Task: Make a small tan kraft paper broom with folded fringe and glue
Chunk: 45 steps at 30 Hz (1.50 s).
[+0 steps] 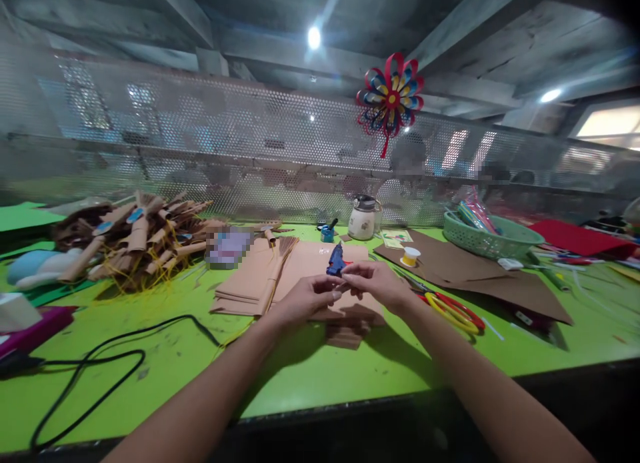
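Note:
My left hand [311, 295] and my right hand [379, 283] meet above brown paper sheets in the middle of the green table. Fingertips of both are pinched together on a small, thin brownish piece [344, 287], mostly hidden by the fingers, so I cannot tell its kind. Just beyond them lies a blue glue gun [336, 259]. Under and behind the hands spread stacked brown paper sheets [250, 279], with a folded paper bundle [278, 269] on top. Small brown strips [345, 336] lie below the hands.
Bundled paper pieces with yellow string [145, 236] are heaped at left. A black cord [90, 356] loops across the front left. Scissors with yellow and red handles [453, 313], a spool [410, 256], a jug [362, 219] and a green basket [493, 236] stand or lie to the right.

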Tool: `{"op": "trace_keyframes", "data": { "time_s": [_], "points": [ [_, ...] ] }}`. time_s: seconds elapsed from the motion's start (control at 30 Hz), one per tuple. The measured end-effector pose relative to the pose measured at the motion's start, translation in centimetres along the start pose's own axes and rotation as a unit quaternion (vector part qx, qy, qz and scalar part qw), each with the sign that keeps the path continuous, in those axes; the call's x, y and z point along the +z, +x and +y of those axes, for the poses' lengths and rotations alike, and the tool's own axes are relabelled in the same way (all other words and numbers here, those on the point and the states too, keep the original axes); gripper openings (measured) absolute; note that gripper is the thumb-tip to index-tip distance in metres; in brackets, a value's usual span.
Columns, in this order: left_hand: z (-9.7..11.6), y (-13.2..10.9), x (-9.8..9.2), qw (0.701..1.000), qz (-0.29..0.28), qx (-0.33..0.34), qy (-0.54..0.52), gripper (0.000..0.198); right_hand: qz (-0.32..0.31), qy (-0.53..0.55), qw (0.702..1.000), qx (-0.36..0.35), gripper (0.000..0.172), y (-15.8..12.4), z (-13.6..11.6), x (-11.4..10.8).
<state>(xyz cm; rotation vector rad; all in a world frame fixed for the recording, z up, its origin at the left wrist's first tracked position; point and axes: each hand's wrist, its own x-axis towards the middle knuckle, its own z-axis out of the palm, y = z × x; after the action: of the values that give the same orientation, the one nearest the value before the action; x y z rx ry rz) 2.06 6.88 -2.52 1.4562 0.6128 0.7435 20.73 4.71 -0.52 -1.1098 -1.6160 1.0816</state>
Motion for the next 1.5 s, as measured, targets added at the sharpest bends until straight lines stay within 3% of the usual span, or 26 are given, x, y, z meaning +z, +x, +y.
{"op": "trace_keyframes", "data": {
  "time_s": [0.1,0.3,0.43,0.63,0.73,0.97,1.1,1.3,1.5],
  "points": [
    [-0.1,0.3,-0.2,0.997,0.039,0.035,0.059,0.039,-0.003,0.035,0.999,-0.014,0.031,1.0,1.1,-0.2],
    [-0.5,0.5,-0.6,0.981,0.072,-0.019,0.18,0.03,0.027,0.06,0.997,-0.028,0.029,1.7,3.0,-1.1],
    [-1.1,0.6,-0.5,0.968,0.088,0.02,0.232,0.023,0.005,0.068,0.998,-0.016,0.028,1.0,3.8,-1.4],
    [-1.1,0.5,-0.3,0.991,0.092,-0.04,0.093,0.024,-0.004,0.061,0.998,0.004,0.03,-0.1,2.9,-1.5],
    [-0.8,0.4,-0.6,0.994,0.09,-0.035,0.049,0.026,0.0,0.063,0.998,-0.009,0.031,-0.3,2.5,-1.5],
    [-1.1,0.5,-1.1,0.995,0.097,0.029,0.017,0.026,0.01,0.122,0.992,-0.017,0.038,-0.4,2.7,-1.3],
    [-1.3,0.5,-0.7,0.995,0.098,0.018,0.014,0.029,0.015,0.201,0.979,0.0,0.038,-0.3,3.4,-0.2],
    [-1.2,0.6,-0.7,0.99,0.142,0.019,-0.012,0.027,0.034,0.138,0.99,-0.003,0.035,-0.4,4.0,0.7],
    [-0.8,0.7,-0.8,0.981,0.194,0.018,0.026,0.023,-0.012,0.143,0.989,0.018,0.042,-0.6,3.9,0.5]
  ]
}}
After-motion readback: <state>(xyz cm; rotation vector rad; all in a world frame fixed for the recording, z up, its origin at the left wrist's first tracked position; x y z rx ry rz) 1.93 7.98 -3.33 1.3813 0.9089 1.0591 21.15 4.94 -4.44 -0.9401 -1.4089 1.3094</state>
